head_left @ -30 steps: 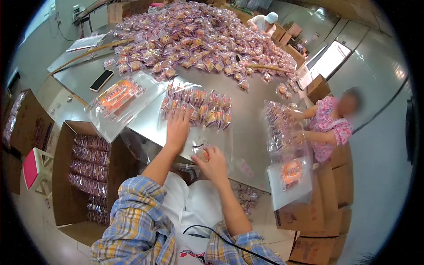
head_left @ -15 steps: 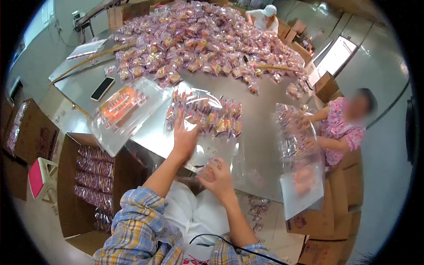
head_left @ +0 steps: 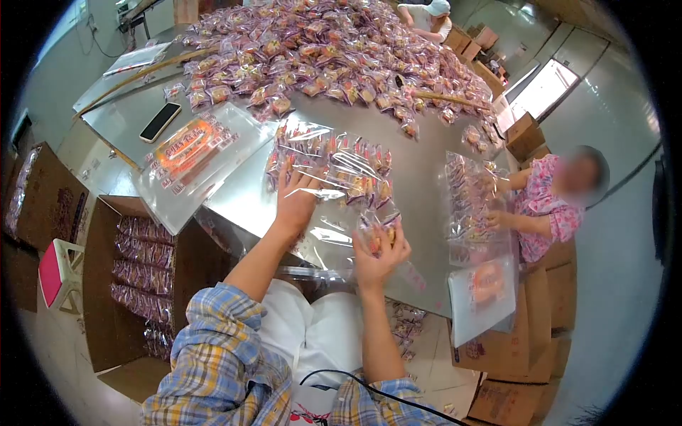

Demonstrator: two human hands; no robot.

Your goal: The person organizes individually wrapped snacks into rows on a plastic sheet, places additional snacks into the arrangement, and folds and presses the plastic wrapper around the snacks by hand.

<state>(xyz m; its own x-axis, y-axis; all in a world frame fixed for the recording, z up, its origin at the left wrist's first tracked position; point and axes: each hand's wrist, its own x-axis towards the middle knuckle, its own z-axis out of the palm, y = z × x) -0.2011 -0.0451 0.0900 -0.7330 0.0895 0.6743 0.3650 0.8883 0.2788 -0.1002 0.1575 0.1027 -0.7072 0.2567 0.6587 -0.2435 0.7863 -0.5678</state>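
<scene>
Metal desk [head_left: 426, 184] fills middle. Heap of wrapped packets [head_left: 305, 67] covers desk's far part. Open cardboard box [head_left: 101, 284] at left, beside desk, bundled packets [head_left: 144, 263] inside. Printed bags [head_left: 226, 153] stacked flat on desk's near left part. Clear bag [head_left: 327, 240] just right of them, packet rows [head_left: 348, 162] under its film. Left hand [head_left: 295, 206] at rows' left end, fingers extended; cannot tell whether gripping film. Right hand [head_left: 382, 263]: fingers clasping small packets [head_left: 376, 233], near rows' right end.
</scene>
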